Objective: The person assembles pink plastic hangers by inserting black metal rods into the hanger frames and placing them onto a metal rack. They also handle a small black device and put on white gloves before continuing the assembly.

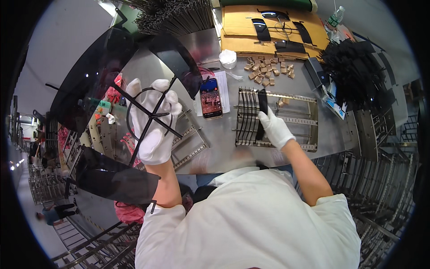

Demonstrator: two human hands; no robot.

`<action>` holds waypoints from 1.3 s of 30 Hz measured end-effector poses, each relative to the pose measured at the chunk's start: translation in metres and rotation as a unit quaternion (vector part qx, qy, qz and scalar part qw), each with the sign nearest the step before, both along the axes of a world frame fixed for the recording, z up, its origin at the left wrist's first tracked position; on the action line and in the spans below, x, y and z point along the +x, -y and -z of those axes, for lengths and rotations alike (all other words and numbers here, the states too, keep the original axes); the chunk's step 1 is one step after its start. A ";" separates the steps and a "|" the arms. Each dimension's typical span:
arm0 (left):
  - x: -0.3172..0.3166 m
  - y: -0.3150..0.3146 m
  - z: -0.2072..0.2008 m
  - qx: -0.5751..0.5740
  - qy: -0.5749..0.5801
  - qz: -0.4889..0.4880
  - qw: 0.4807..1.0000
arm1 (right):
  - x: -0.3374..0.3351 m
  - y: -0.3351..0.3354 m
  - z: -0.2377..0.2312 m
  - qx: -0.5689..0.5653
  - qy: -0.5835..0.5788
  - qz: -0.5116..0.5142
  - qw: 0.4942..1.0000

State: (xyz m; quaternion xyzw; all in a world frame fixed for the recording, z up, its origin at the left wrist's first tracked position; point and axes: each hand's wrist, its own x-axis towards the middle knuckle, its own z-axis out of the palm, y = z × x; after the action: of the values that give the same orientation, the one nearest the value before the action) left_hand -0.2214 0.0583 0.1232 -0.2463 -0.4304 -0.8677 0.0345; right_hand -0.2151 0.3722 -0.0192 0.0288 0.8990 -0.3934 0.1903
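Note:
My left hand (156, 145), in a white glove, holds up a black wire cross frame (153, 115) with a ring around its centre. Dark glossy curved panels sit at the frame's arm ends: a large panel (92, 83) at far left, another panel (177, 58) above the hand, and a lower panel (114, 177) beside my forearm. My gloved right hand (277, 130) grips a narrow black curved panel (262, 101) standing in a slotted metal rack (309, 120). Several thin dark panels (246, 116) stand upright in the rack's left part.
A phone (211, 98) lies on paper between my hands. Behind the rack are scattered small tan blocks (268, 69) and a white round item (228, 58). Cardboard (235, 29) carries more panels. A black pile (354, 65) is at right; bundled wire frames (174, 18) stand at the back.

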 end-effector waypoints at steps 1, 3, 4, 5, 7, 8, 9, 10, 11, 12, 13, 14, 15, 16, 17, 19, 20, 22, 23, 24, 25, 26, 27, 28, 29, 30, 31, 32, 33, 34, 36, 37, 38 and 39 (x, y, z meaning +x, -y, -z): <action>-0.001 -0.001 0.002 0.012 0.012 0.008 1.000 | -0.001 0.013 -0.014 0.113 -0.004 0.005 0.994; -0.003 -0.004 0.002 0.005 0.033 -0.003 0.999 | -0.006 0.031 -0.038 0.201 0.014 -0.023 0.979; -0.002 -0.008 0.000 -0.015 0.044 -0.020 0.999 | -0.010 0.033 -0.043 0.235 0.021 -0.037 0.971; -0.003 -0.011 -0.001 -0.026 0.046 -0.016 0.998 | -0.010 0.027 -0.046 0.238 0.014 -0.041 0.970; 0.000 -0.014 -0.007 -0.050 0.048 -0.018 0.997 | -0.011 0.017 -0.064 0.242 -0.004 -0.059 0.969; 0.002 -0.024 -0.014 -0.031 0.066 -0.036 0.997 | -0.012 0.015 -0.082 0.231 -0.038 -0.044 0.971; 0.001 -0.028 -0.014 -0.035 0.073 0.003 0.997 | -0.010 0.004 -0.072 0.180 -0.253 -0.064 0.948; 0.001 -0.033 -0.014 -0.043 0.082 0.040 0.995 | -0.012 0.007 -0.090 0.169 -0.386 -0.077 0.904; 0.006 -0.047 -0.018 -0.042 0.120 0.065 0.990 | -0.011 0.016 -0.108 0.111 -0.404 -0.073 0.905; 0.001 -0.051 -0.008 -0.042 0.107 0.145 0.983 | -0.008 0.025 -0.129 0.056 -0.422 -0.071 0.902; -0.005 -0.055 -0.004 -0.010 0.125 0.212 0.969 | -0.005 0.033 -0.137 -0.047 -0.324 -0.052 0.943; -0.009 -0.057 0.001 0.052 0.162 0.281 0.944 | -0.006 0.035 -0.138 -0.084 -0.186 -0.011 0.979; -0.012 -0.055 0.006 0.095 0.169 0.319 0.928 | -0.002 0.049 -0.161 -0.331 -0.127 0.004 0.935; -0.011 -0.054 0.008 0.118 0.170 0.336 0.919 | 0.003 0.044 -0.167 -0.415 -0.001 -0.039 0.909; -0.014 -0.052 0.012 0.102 0.124 0.337 0.928 | 0.008 0.039 -0.155 -0.440 0.036 -0.043 0.896; -0.017 -0.052 0.020 0.074 0.033 0.335 0.939 | 0.019 0.029 -0.132 -0.485 0.110 -0.044 0.866; -0.021 -0.023 0.033 -0.003 0.073 0.315 0.946 | 0.021 0.027 -0.128 -0.356 0.017 -0.010 0.934; -0.016 -0.020 0.012 0.003 0.094 0.259 0.961 | 0.019 0.006 -0.107 -0.287 -0.017 0.071 0.955; -0.010 -0.016 -0.002 0.005 0.106 0.225 0.969 | 0.017 -0.014 -0.090 -0.355 0.046 0.110 0.927; -0.006 -0.008 -0.004 0.016 0.120 0.168 0.978 | 0.017 -0.027 -0.069 -0.393 0.073 0.134 0.907; -0.001 -0.003 -0.006 0.026 0.136 0.107 0.985 | 0.016 -0.032 -0.047 -0.430 0.104 0.155 0.883; 0.001 0.001 -0.004 0.015 0.131 0.114 0.985 | 0.016 -0.031 -0.029 -0.414 0.068 0.153 0.895; 0.002 0.003 -0.004 0.003 0.126 0.121 0.985 | 0.012 -0.033 0.002 -0.365 0.011 0.135 0.921; 0.003 0.005 -0.004 -0.009 0.121 0.126 0.985 | 0.010 -0.030 0.006 -0.360 0.048 0.158 0.918; 0.003 0.005 -0.003 -0.010 0.114 0.131 0.985 | 0.007 -0.026 0.009 -0.355 0.084 0.181 0.914; 0.004 0.005 -0.001 -0.011 0.106 0.136 0.985 | 0.003 -0.020 0.003 -0.362 0.142 0.182 0.903; 0.004 0.005 -0.001 -0.014 0.099 0.143 0.985 | -0.001 -0.014 -0.010 -0.369 0.198 0.183 0.889; 0.005 0.006 -0.001 -0.010 0.104 0.138 0.985 | -0.003 -0.008 -0.017 -0.375 0.255 0.183 0.873; 0.005 0.007 -0.002 -0.003 0.107 0.137 0.985 | -0.002 0.001 -0.018 -0.295 0.211 0.161 0.918; 0.004 0.007 -0.002 0.003 0.109 0.136 0.985 | -0.003 -0.001 -0.018 -0.287 0.229 0.150 0.918; 0.003 0.009 -0.002 0.005 0.109 0.136 0.985 | -0.005 -0.006 -0.014 -0.270 0.212 0.128 0.930; 0.003 0.009 -0.001 0.004 0.111 0.135 0.985 | -0.004 -0.008 -0.009 -0.261 0.177 0.118 0.942; 0.003 0.008 -0.001 0.003 0.113 0.133 0.985 | -0.001 -0.011 0.000 -0.251 0.142 0.109 0.951; 0.004 0.006 0.000 0.002 0.117 0.130 0.985 | 0.000 -0.008 0.010 -0.077 -0.011 -0.010 0.997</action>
State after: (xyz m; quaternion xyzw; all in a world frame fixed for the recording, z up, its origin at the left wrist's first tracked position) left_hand -0.2175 0.0523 0.1231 -0.1971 -0.3939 -0.8885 -0.1287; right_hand -0.2150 0.3798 -0.0294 0.0004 0.8683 -0.4598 0.1859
